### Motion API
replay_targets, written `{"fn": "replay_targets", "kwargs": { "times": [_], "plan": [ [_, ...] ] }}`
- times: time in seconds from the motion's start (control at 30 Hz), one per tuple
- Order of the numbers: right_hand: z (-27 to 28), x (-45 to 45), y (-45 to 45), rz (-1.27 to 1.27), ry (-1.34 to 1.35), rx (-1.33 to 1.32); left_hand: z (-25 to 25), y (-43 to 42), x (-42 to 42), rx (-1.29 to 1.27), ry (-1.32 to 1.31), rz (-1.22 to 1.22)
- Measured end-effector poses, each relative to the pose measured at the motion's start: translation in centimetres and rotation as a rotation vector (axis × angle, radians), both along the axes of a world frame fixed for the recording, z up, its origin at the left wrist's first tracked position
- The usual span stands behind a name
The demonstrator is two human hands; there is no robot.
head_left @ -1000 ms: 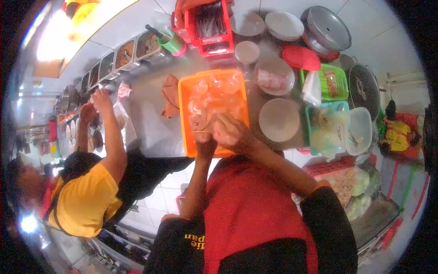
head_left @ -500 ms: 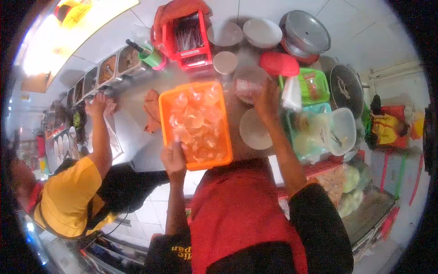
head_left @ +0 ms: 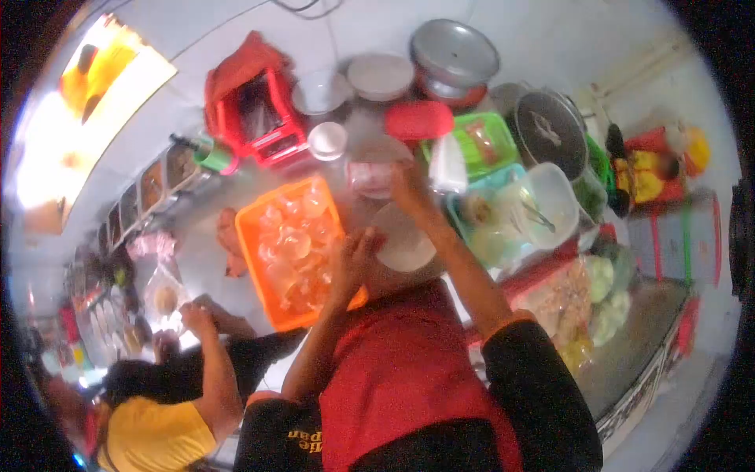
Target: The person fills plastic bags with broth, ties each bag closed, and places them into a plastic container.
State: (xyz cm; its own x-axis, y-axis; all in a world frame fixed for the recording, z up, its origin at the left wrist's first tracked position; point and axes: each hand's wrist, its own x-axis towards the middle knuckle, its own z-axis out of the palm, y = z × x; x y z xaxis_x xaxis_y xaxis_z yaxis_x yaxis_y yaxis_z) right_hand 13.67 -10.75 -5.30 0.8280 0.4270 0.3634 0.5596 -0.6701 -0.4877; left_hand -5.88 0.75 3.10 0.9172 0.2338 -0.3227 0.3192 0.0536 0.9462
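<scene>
An orange tray [head_left: 245, 236] full of small knotted clear plastic bags sits on the metal counter. My left hand [head_left: 355, 256] is between the tray's right edge and a round pale plate [head_left: 406, 240]; its fingers are blurred, so I cannot tell whether they hold anything. My right hand [head_left: 409, 191] grips the right side of a round clear tub [head_left: 370, 175] with pinkish-white contents, behind the plate. A small white bowl [head_left: 327, 140] stands just beyond the tub.
At the back are a red holder [head_left: 255, 114], a green cup [head_left: 214, 160] and a metal bowl [head_left: 454, 59]. A green basket [head_left: 480, 141] and a clear container [head_left: 546, 206] stand right. A co-worker's yellow sleeve [head_left: 157, 433] is at lower left, their hand [head_left: 197, 317] near a plastic bag.
My left hand has left the orange tray's lower left part and moved right, beside the plate. My right hand stays at the tub. The view has shifted; the co-worker's hand is now nearer their body.
</scene>
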Motion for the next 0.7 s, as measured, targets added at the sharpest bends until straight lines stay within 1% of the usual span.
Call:
{"fn": "replay_targets", "kwargs": {
  "times": [0.07, 0.1, 0.13, 0.17, 0.23, 0.27, 0.3, 0.37, 0.4, 0.47, 0.57, 0.6, 0.67, 0.7],
  "plan": [
    [4.6, -2.5, -0.4, 0.033, -0.145, 0.242, -1.6, 0.2, 1.1, 0.449, -0.231, 0.062],
    [7.0, -3.4, -1.1, 0.087, -0.012, 0.252, -1.9, 0.4, 1.8, 0.677, -0.353, 0.106],
    [9.4, -4.5, -1.8, 0.150, 0.124, 0.265, -0.1, 0.4, 3.0, 0.723, -0.428, 0.087],
    [11.4, -5.4, -2.3, 0.217, 0.264, 0.279, 3.4, 0.2, 4.3, 0.772, -0.498, 0.070],
    [14.2, -6.5, -4.0, 0.281, 0.509, 0.290, 6.4, 0.5, 4.6, 0.619, -0.497, -0.076],
    [14.9, -7.2, -5.0, 0.312, 0.633, 0.293, 6.9, 0.7, 4.3, 0.411, -0.425, -0.202],
    [15.1, -7.8, -6.0, 0.266, 0.679, 0.379, 7.2, 0.9, 4.3, 0.203, -0.355, -0.323],
    [15.6, -8.7, -7.3, 0.168, 0.760, 0.554, 5.4, 0.9, 4.3, 0.212, -0.114, -0.305],
    [16.3, -9.2, -7.6, 0.177, 0.858, 0.650, 5.3, 0.6, 4.2, 0.212, 0.010, -0.297],
    [17.5, -10.2, -8.1, 0.195, 1.052, 0.838, 5.5, 0.0, 3.8, 0.233, 0.000, -0.242],
    [15.4, -11.1, -9.6, 0.045, 1.103, 0.572, 6.8, -0.8, 3.5, 0.187, -0.015, -0.224],
    [14.8, -11.4, -9.7, 0.014, 1.116, 0.588, 7.0, -1.0, 3.4, 0.161, -0.019, -0.227],
    [14.1, -11.9, -9.7, -0.041, 1.140, 0.621, 5.0, -0.9, 3.0, 0.058, 0.039, -0.206],
    [14.3, -12.1, -9.6, -0.051, 1.142, 0.626, 4.8, -0.8, 3.0, 0.007, 0.067, -0.196]
  ]
}}
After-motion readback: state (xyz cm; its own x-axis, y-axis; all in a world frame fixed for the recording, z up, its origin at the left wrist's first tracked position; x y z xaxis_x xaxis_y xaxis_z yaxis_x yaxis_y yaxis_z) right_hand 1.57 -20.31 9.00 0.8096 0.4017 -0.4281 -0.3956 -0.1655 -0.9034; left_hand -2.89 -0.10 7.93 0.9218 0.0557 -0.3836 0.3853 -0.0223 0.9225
